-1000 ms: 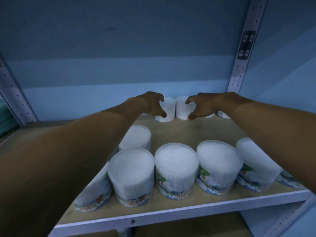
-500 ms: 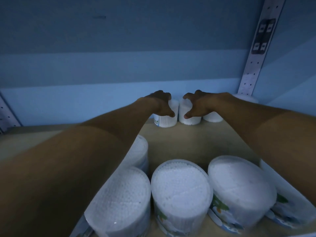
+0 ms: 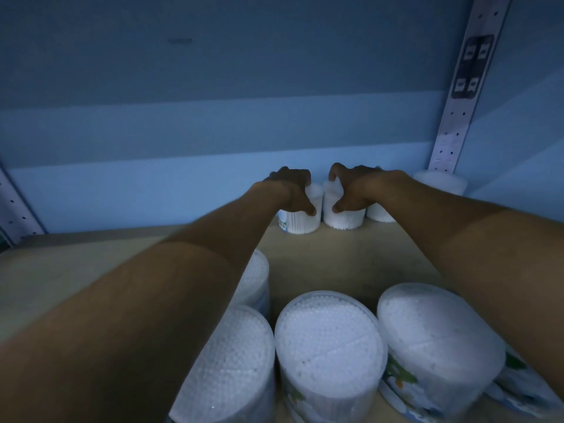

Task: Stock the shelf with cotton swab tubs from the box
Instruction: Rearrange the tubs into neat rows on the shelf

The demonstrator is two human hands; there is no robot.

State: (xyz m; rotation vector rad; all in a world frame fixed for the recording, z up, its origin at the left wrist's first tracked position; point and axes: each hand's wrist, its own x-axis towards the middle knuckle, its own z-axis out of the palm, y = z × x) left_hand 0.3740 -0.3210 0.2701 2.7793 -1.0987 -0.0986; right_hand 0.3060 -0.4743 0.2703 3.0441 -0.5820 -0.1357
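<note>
Both my arms reach to the back of the wooden shelf [image 3: 345, 257]. My left hand [image 3: 293, 190] grips the top of one cotton swab tub [image 3: 300, 222] standing against the back wall. Beside it, my right hand [image 3: 351, 190] grips a second tub [image 3: 345, 219]. The two tubs stand upright and almost touch. A third tub [image 3: 380, 213] and a fourth tub [image 3: 441, 183] stand further right along the wall. Several more tubs stand at the shelf's front, such as the middle front tub [image 3: 329, 340]. The box is out of view.
A blue back wall [image 3: 213, 132] closes off the shelf. A perforated metal upright [image 3: 457, 96] stands at the back right and another upright [image 3: 13, 206] at the left. Bare shelf board [image 3: 55, 270] lies to the left of my arms.
Both hands have pushed their tubs further back to the wall and closer together. My head has moved in and down, so the front tubs look larger.
</note>
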